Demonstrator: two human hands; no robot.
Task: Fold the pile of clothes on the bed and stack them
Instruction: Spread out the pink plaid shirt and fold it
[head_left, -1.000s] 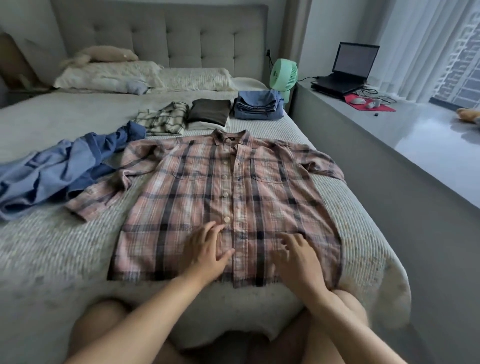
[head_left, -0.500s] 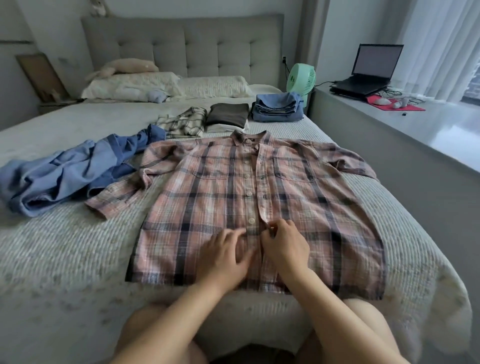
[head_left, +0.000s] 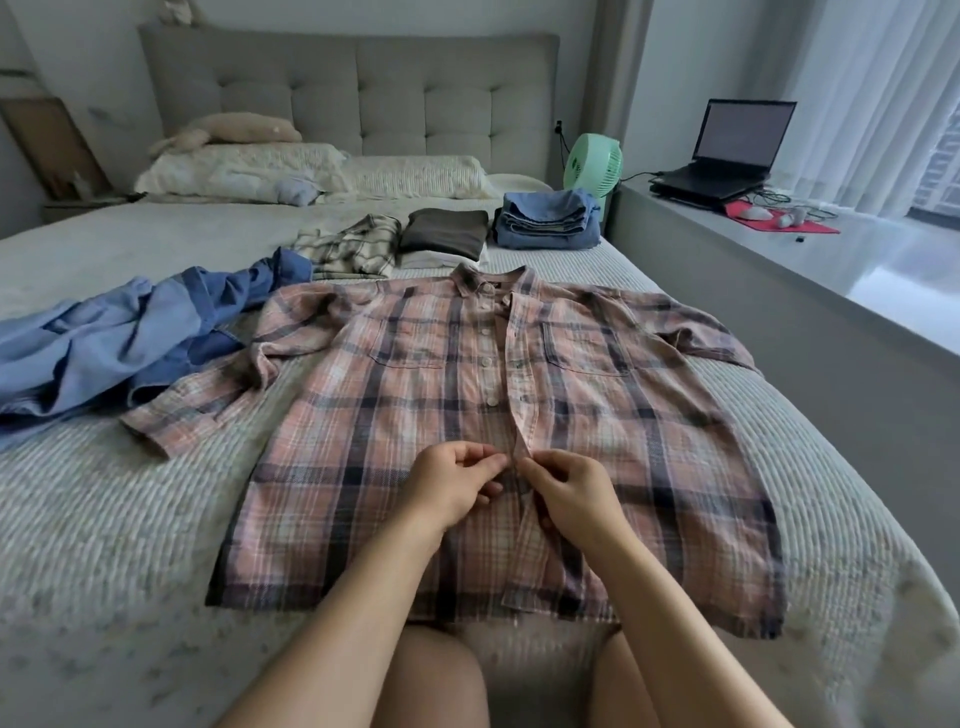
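Soft plaid shirt (head_left: 395, 441) lying flat on ribbed bedspread (head_left: 104, 519); my left hand (head_left: 449, 486) and right hand (head_left: 574, 493) pinching its button strip. Crumpled blue garment (head_left: 119, 343) lying left; folded stacks (head_left: 545, 218) behind collar.

A home bedroom: bed (head_left: 104, 519), tufted headboard (head_left: 348, 88), pillows (head_left: 244, 171).

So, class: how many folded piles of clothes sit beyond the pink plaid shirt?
3, in a row: plaid pile on the left, brown-topped pile in the middle, blue denim pile on the right.
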